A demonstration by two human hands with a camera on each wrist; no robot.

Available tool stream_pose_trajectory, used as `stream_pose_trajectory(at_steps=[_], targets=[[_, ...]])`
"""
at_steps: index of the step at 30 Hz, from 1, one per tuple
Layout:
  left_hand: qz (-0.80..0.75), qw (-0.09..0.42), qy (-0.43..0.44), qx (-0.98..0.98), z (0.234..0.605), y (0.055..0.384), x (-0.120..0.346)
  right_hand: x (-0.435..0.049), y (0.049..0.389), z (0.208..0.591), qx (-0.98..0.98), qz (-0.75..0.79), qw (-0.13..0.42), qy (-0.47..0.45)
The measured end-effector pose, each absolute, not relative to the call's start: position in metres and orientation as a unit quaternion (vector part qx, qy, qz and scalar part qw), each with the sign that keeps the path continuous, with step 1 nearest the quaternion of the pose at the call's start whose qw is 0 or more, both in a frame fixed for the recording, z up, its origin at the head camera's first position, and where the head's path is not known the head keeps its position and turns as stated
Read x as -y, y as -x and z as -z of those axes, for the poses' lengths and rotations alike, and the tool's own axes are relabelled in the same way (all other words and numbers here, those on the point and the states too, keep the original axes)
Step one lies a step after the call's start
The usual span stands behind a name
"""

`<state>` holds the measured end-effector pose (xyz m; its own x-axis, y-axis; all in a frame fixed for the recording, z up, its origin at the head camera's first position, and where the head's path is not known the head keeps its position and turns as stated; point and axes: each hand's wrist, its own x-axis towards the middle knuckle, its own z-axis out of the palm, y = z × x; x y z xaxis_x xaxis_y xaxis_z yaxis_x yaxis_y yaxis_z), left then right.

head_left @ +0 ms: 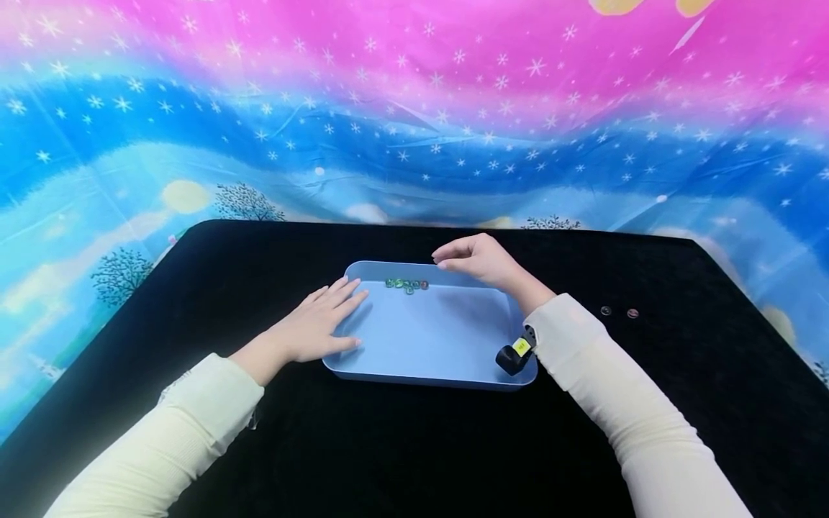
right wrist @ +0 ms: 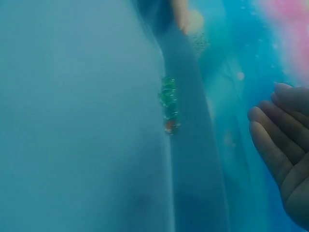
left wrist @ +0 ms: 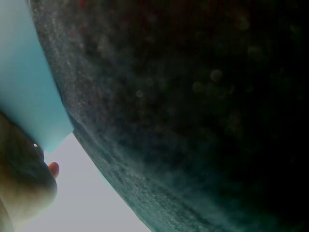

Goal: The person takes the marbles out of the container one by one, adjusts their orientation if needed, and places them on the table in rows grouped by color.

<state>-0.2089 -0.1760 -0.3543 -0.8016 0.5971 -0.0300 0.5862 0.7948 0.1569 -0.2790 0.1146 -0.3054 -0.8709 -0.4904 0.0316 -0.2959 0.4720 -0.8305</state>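
A shallow blue tray (head_left: pixel 427 342) sits on the black table. Along its far wall, left of the middle, several small clear green glass pieces (head_left: pixel 399 283) cluster with a reddish one (head_left: pixel 424 285) at their right end; they look like marbles. My left hand (head_left: pixel 314 324), fingers spread, rests over the tray's left side. The left wrist view catches only part of that hand (left wrist: pixel 24 179) beside the tray wall (left wrist: pixel 34 82). Over the tray's far rim is my right hand (head_left: pixel 482 260), empty, its fingers loosely extended; the right wrist view shows the bare palm (right wrist: pixel 289 145).
Two small round glass pieces, one dark (head_left: pixel 605 311) and one reddish (head_left: pixel 632 313), lie on the black cloth (head_left: pixel 667 360) right of the tray. A colourful snowflake-printed backdrop (head_left: pixel 414 129) hangs behind the table. A black wrist camera (head_left: pixel 514 354) is strapped to the right wrist.
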Motion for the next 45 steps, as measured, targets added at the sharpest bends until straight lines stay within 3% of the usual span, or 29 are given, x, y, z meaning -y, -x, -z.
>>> stream_pose_trajectory(at_steps=[19,45], targets=[[-0.068,0.041,-0.311,-0.947,0.354,0.209,0.176,-0.094,0.295,0.335,-0.876,0.378,0.173,0.246],[-0.075,0.047,-0.309,-0.947,0.352,0.208,0.175,-0.091,0.294,0.339,-0.893,0.289,0.183,0.294]])
